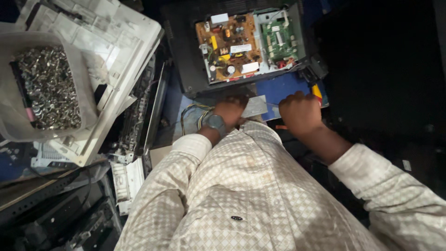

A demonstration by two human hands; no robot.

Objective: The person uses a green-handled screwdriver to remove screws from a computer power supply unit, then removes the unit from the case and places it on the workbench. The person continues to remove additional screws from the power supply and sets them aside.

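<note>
While the view looks straight down, the biggest thing is a white plastic housing panel [116, 51] at upper left, ribbed and tilted, with a clear plastic tub [14, 121] of shiny metal screws [46, 88] resting on it. Next comes a black device chassis [186, 69] at top centre, opened to show 2 boards: a tan power board [227, 46] carrying 3 small white rectangular labels, and beside it a smaller green circuit board [278, 39]. Just below the chassis lies a thin grey metal plate [255, 106], its long axis running left to right. The left hand [230, 110], a grey wristwatch [216, 124] on its wrist, presses curled fingers at the plate's left end. The right hand [301, 114] is a closed fist, seemingly gripping a red-and-yellow tool handle [317, 92], mostly hidden.
</note>
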